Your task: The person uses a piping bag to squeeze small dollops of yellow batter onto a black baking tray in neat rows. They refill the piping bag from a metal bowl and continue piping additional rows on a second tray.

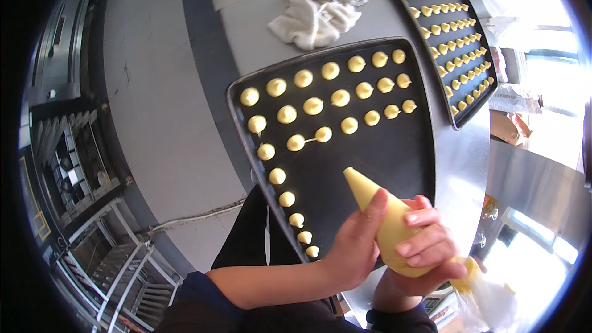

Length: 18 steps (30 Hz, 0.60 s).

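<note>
A piping bag (394, 237) full of pale yellow batter slants over the dark baking tray (388, 166), its tip pointing up and left above the tray's bare middle. My left hand (354, 243) is closed against the bag's left side, thumb along it. Wrapped round the bag's fuller part from the right is my right hand (431, 246), and the bag's loose clear end hangs beyond it. Round piped mounds (313, 106) stand in rows across the tray's far part and down its left edge. A thin strand of batter joins two mounds in the third row.
A second dark tray (425, 40), covered with rows of yellow mounds, lies at the far right on the metal table (459, 166). A crumpled white cloth (317, 9) is beyond the near tray. Metal racks (132, 253) stand on the floor at the left.
</note>
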Motion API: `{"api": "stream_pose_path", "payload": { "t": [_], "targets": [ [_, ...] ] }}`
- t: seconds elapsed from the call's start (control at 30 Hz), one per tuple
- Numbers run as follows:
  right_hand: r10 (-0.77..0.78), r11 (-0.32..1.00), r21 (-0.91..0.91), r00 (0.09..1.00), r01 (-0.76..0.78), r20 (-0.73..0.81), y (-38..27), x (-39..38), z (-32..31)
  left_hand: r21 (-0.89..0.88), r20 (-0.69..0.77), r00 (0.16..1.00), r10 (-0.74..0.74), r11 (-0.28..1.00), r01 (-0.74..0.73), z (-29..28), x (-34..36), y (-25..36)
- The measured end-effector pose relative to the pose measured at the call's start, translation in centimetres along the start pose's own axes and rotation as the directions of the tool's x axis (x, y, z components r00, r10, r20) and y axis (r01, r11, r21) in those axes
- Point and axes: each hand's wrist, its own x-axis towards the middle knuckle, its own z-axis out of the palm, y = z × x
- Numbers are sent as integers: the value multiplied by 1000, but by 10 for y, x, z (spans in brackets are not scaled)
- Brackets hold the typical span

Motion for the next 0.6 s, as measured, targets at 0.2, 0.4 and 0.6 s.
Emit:
{"api": "stream_pose_path", "payload": {
  "t": [0.2,0.4,0.6],
  "targets": [
    [60,994,93,997,-63,41,41,-16,48,-16,-95,992,80,996,-82,-52,-21,21],
    [62,993,102,998,-59,-20,69,-18,63,13,-188,980,68,998,-67,-72,-9,31],
    [67,994,84,997,-64,-39,71,-17,64,13,-229,972,49,999,-47,-71,-7,31]
  ]
}}
